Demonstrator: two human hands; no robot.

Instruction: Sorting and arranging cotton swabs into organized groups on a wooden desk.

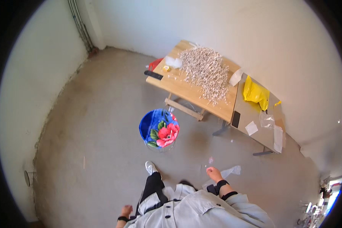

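At the lower left of the frame the left hand [126,210] hangs beside the body; it is too small and blurred to tell whether its grip is wide or narrow. Lower right of centre, the right hand [214,174] is held out in front with its fingers curled inward, and I cannot tell how tight that grip is. A crumpled clear plastic sheet [231,171] lies on the floor [102,125] just right of the right hand. A white shoe [151,167] points forward at lower centre. Beyond it, a little left of centre, stands the round stool [165,131] with a blue, red-flowered cover, well apart from both hands. Grey floor spreads broadly from the stool to the left wall [30,98], while a narrower strip separates the stool from the near edge of the wooden worktop [195,94], upper centre. A heap of small pale pieces [205,70] covers much of that worktop, some reaching close to its near edge. At right, the grey worktop [250,131] adjoins it, carrying a yellow bag [255,92] toward its wall side. Pipes [81,24] rise in the far corner, upper left
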